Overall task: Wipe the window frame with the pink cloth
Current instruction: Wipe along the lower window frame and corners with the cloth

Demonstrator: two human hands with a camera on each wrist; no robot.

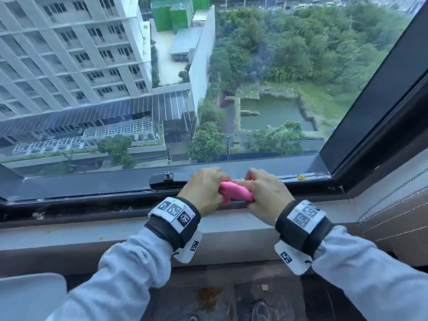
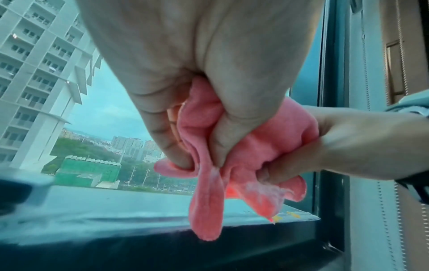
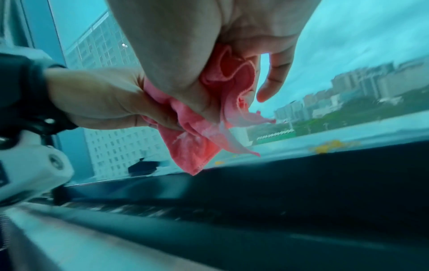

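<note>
Pink cloth [image 1: 236, 193] sits bunched between our two hands, held just above the lower rail of the window frame [image 1: 92, 206], toward its right half. Nearest to us, both wrists carry black straps with white coded tags, over pale grey sleeves [image 1: 129, 269]. Our left hand [image 1: 203, 191] curls its fingers and thumb round the left end of the cloth; in the left wrist view the thumb and a finger pinch a fold while a loose tail [image 2: 206, 216] hangs down toward the dark rail without clearly touching it. Our right hand [image 1: 266, 193] grips the other end, its fingers closed over the crumpled fabric; the right wrist view shows one finger [image 3: 274, 77] standing a little away from the cloth while the rest clamp it, and a hemmed corner [image 3: 197, 165] dangling above the frame.

Below the hands runs a pale grey sill [image 1: 69, 232], then the black track of the frame with whitish grime near its left end. Just beyond our left hand lies a black window handle [image 1: 169, 178] on the bottom sash. Yellow crumbs [image 1: 300, 176] rest on the rail near the right corner, beside the right hand. Past the glass we see a white apartment block [image 1: 69, 54], trees and a pond far below.
</note>
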